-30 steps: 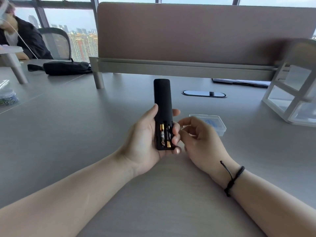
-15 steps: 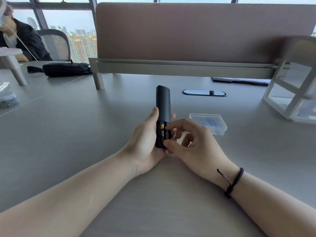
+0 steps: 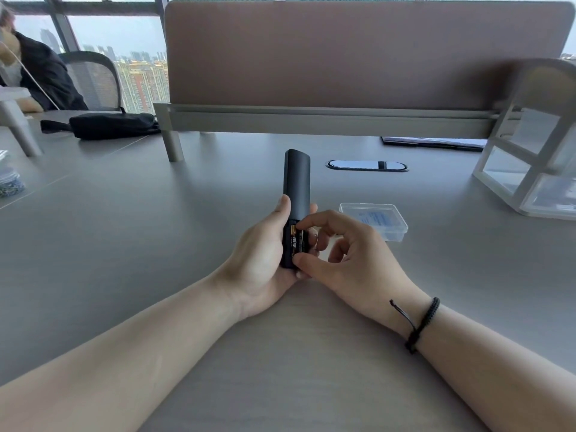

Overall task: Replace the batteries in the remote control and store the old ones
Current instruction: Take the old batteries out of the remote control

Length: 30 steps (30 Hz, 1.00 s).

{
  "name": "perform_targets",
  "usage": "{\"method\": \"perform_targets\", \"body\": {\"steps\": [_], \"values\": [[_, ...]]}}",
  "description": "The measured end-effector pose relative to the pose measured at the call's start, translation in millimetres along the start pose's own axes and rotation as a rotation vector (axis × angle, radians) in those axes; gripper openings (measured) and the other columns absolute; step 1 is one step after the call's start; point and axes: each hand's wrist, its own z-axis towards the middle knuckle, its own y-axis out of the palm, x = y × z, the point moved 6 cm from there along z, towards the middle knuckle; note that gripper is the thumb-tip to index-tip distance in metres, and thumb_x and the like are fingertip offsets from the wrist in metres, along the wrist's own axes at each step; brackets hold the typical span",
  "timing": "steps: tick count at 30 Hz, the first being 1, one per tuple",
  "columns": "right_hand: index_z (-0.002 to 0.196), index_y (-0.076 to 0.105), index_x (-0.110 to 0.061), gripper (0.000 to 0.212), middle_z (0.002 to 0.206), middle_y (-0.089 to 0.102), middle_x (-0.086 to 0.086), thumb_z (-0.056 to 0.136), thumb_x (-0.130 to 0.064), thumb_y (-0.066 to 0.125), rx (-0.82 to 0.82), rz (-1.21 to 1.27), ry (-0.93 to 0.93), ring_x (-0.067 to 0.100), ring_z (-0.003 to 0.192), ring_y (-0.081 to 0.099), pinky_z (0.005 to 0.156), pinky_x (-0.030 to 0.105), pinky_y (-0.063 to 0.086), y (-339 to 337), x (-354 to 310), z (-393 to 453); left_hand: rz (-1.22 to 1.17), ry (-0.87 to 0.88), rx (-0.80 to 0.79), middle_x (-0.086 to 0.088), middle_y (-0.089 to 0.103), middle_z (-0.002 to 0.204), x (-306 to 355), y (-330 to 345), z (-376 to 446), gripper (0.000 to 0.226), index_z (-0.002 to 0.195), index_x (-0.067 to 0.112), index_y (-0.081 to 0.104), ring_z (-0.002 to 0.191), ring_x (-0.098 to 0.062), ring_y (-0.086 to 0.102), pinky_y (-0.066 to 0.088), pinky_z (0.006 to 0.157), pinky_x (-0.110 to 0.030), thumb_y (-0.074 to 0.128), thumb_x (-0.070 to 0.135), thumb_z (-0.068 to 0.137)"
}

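My left hand [image 3: 265,257] grips a black remote control [image 3: 296,179], back side up, with its battery bay open at the near end. A gold-and-black battery [image 3: 295,240] shows in the bay. My right hand [image 3: 349,254] reaches over the bay, forefinger at the battery's far end and thumb at its near end, pinching it. Any second battery is hidden under my fingers. A small clear plastic box [image 3: 378,221] with its lid on lies on the table just right of my hands.
A grey table [image 3: 124,244] carries a white open-frame drawer unit [image 3: 536,157] at the right, a cable port [image 3: 366,165] and a dark folder [image 3: 433,142] behind. A black pouch [image 3: 112,124] and a person sit far left, behind a brown divider [image 3: 358,54].
My right hand moved left from beside the remote onto the open bay and its finger and thumb closed around a battery. The remote tilted slightly in my left hand.
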Motion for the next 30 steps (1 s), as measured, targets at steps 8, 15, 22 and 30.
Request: {"method": "perform_targets", "body": {"steps": [8,15,22,30], "values": [[0.098,0.071,-0.036,0.033,0.073,0.057,-0.009,0.070,-0.019,0.080,-0.009,0.015,0.011,0.007,0.052,0.046,0.054,0.011,0.035,-0.9,0.3,0.6,0.004,0.013,-0.025,-0.003,0.053,0.077,-1.0,1.2,0.9,0.050,0.120,0.019,0.059,0.069,-0.015,0.047,0.027,0.057,-0.030,0.032,0.056,0.100],[0.091,0.071,-0.032,0.025,0.068,0.057,-0.010,0.071,-0.021,0.081,-0.026,0.044,0.010,0.005,0.047,0.045,0.049,0.012,0.033,-2.7,-2.4,1.2,0.061,0.049,-0.077,-0.008,0.049,0.081,-2.7,2.1,2.3,0.048,0.114,0.012,0.058,0.064,-0.019,0.043,0.030,0.055,-0.032,0.037,0.053,0.100],[0.086,0.069,-0.030,0.017,0.067,0.061,-0.008,0.076,-0.017,0.078,0.015,0.033,-0.006,0.005,0.047,0.047,0.048,0.014,0.035,-3.9,-1.0,1.0,0.101,0.084,-0.133,-0.006,0.046,0.076,-1.6,6.6,0.1,0.043,0.101,0.010,0.055,0.058,-0.018,0.039,0.029,0.050,-0.029,0.035,0.049,0.101],[0.077,0.068,-0.023,0.011,0.057,0.063,-0.007,0.083,-0.016,0.074,0.047,0.111,-0.009,0.005,0.044,0.055,0.048,0.024,0.045,-3.8,-0.7,2.7,0.166,0.129,-0.112,-0.015,0.043,0.093,-2.4,4.0,0.0,0.046,0.111,0.009,0.057,0.063,-0.019,0.042,0.032,0.051,-0.030,0.042,0.051,0.098]]}}
